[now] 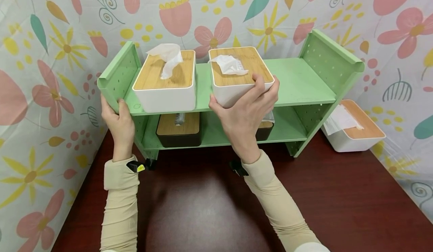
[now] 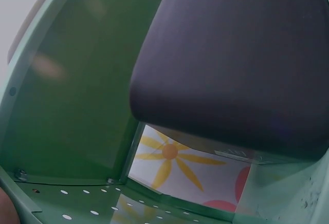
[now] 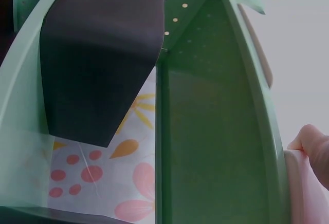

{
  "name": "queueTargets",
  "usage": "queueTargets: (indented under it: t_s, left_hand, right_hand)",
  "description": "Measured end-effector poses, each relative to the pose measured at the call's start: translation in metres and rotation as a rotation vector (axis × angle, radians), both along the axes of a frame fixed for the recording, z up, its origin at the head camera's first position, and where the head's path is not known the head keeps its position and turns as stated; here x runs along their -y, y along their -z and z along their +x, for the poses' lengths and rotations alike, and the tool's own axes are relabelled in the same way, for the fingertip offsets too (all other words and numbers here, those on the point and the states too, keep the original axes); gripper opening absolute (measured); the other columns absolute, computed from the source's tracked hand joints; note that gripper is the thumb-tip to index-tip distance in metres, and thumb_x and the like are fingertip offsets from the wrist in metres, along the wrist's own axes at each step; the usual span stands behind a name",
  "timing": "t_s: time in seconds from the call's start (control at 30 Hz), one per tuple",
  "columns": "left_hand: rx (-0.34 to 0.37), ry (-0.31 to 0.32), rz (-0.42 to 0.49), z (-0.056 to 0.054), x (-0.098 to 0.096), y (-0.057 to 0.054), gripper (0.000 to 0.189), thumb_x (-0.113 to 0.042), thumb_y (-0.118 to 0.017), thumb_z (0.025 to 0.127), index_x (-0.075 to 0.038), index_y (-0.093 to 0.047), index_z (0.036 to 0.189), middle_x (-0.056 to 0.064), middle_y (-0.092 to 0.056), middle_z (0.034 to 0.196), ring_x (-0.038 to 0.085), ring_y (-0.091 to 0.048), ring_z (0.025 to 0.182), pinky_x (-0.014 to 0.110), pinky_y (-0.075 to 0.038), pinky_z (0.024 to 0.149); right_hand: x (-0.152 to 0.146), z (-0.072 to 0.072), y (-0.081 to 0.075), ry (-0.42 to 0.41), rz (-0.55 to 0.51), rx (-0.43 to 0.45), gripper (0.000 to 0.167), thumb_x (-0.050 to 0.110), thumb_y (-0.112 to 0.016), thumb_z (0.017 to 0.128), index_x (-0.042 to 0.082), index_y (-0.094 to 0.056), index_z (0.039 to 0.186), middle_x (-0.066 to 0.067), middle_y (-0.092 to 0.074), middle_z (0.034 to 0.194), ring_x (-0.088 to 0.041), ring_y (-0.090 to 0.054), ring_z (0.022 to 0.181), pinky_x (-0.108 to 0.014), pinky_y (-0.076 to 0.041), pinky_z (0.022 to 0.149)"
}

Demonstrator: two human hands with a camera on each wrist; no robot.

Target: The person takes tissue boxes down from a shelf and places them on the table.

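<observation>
Right hand (image 1: 246, 111) grips tissue box (image 1: 250, 62); left hand (image 1: 120, 128) holds shelf's (image 1: 291, 79) nine-o'clock end.
One-sided grip could tip the box.

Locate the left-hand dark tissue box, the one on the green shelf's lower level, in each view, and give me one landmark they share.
Head: dark tissue box left of centre, below the left white tissue box.
Left wrist: dark tissue box large, filling much of the upper right.
Right wrist: dark tissue box at upper left, cut off by the top edge.
Shared landmark: green shelf.
</observation>
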State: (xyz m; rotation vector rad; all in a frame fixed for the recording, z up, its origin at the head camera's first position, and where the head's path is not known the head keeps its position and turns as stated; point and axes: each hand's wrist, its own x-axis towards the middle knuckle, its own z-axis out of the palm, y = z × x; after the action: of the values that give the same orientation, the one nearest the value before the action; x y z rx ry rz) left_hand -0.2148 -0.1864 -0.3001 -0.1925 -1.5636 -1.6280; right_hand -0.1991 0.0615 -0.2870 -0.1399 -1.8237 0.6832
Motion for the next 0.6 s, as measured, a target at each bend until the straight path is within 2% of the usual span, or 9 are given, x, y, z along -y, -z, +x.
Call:
queueTargets:
  t_s: [0.27, 0.6]
  left_hand:
    - [0.000, -0.007, -0.003, -0.012, 0.006, 0.009, 0.044, 0.002, -0.035, 0.095, -0.005, -0.048, 0.137, 0.013, -0.057, 0.123, 0.024, -0.056, 0.113, 0.030, -0.045, 0.096]
    - [-0.005, -0.007, 0.010, -0.013, 0.008, 0.012, 0.042, 0.002, -0.036, 0.095, -0.005, -0.051, 0.133, 0.010, -0.059, 0.115, 0.023, -0.057, 0.106, 0.028, -0.045, 0.092]
  right_hand:
    - [-0.002, 0.002, 0.001, -0.008, -0.003, 0.011, 0.095, 0.058, -0.076, 0.060, 0.005, -0.038, 0.129, -0.027, -0.028, 0.141, -0.032, -0.027, 0.135, -0.048, -0.031, 0.105]
    - [-0.003, 0.003, 0.002, -0.011, -0.004, 0.001, 0.095, 0.057, -0.077, 0.058, 0.005, -0.038, 0.128, -0.027, -0.029, 0.141, -0.032, -0.028, 0.134, -0.048, -0.032, 0.105]
